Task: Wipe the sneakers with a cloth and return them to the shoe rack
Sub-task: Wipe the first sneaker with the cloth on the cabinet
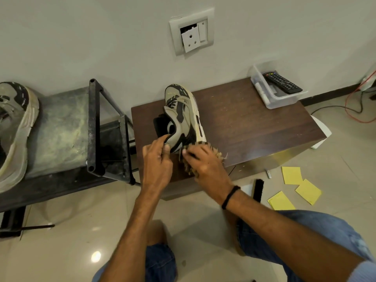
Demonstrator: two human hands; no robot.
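1. On my remote feed I noted one sneaker [183,117] over the left part of the brown counter [254,123]. Its toe pointed at the wall and its sole was turned to the right.

2. The left hand [157,159] pinched the heel collar of that sneaker between thumb and curled fingers.

3. The right hand [205,161] was curled over a frayed, patterned cloth [217,154] and pressed it against the sneaker's heel. A dark band [230,197] sat on that wrist.

4. I recorded the second sneaker [14,129] on the top shelf of the shoe rack [61,129], at the far left and partly cut off by the edge of the view. The rack stood just beside the counter. Its top was stained and its frame was dark.

5. At the far right corner of the counter I logged a clear plastic box [274,100] with a black remote [281,82] lying across it.

6. On the tiled floor [61,251] to the right I saw three yellow paper squares [292,175] and a black brush [258,189] near the counter's front edge. A red cable [358,106] ran along the floor by the wall.

7. A wall socket [191,33] above the counter had its inner plate hanging askew.

8. The person sat low before the counter in denim shorts, with both forearms reaching forward.
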